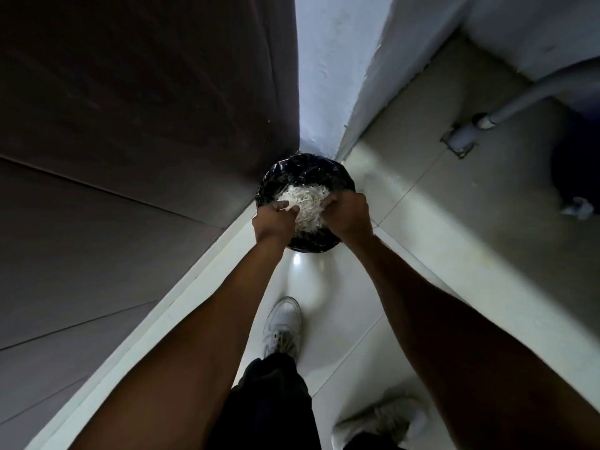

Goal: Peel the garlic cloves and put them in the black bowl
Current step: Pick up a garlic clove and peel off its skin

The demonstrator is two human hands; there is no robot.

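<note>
Both forearms outstretched, left hand [274, 219] and right hand [347, 216] gripping pale garlic peels [303, 203] over black-lined bin [292, 170]

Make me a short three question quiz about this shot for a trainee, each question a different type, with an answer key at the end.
1. True or false: both hands are over the black-lined bin on the floor.
2. Multiple choice: the pale papery scraps sit A) on the floor tiles, B) between the two hands above the bin, C) on a shoe.
3. Fill in: the bin stands in the corner beside a dark ____ surface.

Key
1. True: the left hand and right hand are both over it.
2. B.
3. Wooden, the dark panel on the left.
</note>
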